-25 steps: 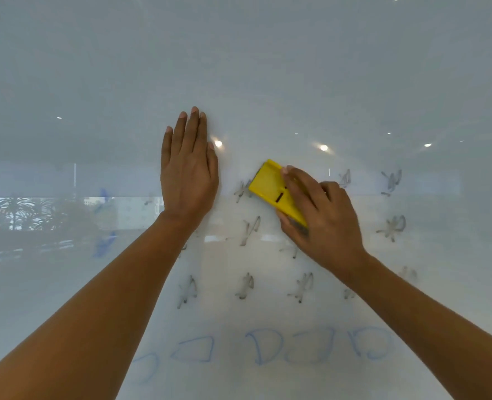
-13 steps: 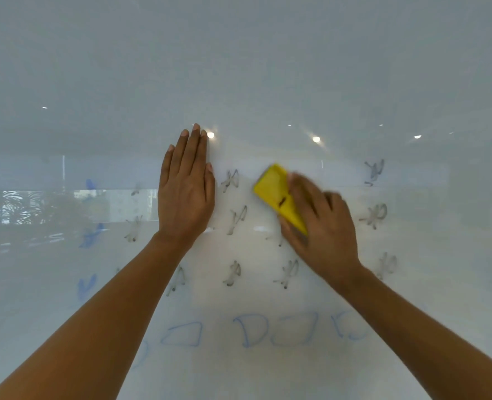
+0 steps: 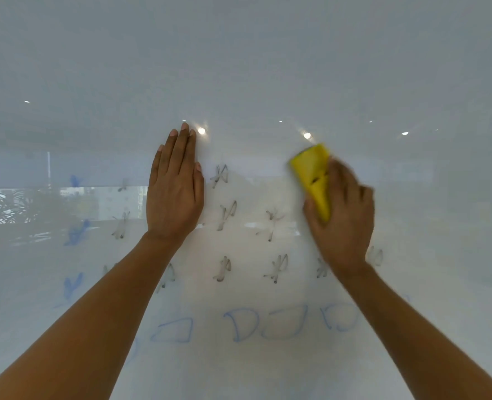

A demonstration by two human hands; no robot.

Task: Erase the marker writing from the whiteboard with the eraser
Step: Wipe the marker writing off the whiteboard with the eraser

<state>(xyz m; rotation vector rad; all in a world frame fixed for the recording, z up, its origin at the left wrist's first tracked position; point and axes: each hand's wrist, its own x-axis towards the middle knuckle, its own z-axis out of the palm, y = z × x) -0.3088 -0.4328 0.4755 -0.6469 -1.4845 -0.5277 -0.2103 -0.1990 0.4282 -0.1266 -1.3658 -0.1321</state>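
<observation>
The glossy whiteboard (image 3: 244, 67) fills the view. My right hand (image 3: 341, 217) grips a yellow eraser (image 3: 314, 177) pressed against the board, right of centre; both are motion-blurred. My left hand (image 3: 177, 189) lies flat on the board with fingers together, holding nothing. Several black marker scribbles (image 3: 276, 265) sit in rows between and below my hands. A row of blue marker shapes (image 3: 243, 324) runs along the lower part, and more blue marks (image 3: 76, 232) are at the left. The board to the right of the eraser shows no writing.
Ceiling-light reflections (image 3: 201, 130) dot the board above my hands. A window with palm trees is mirrored at the left edge (image 3: 5, 206). Both forearms reach up from the bottom corners.
My right hand has swept the eraser to the right; the black scribbles at the upper right are gone. The left hand stays flat on the board.
</observation>
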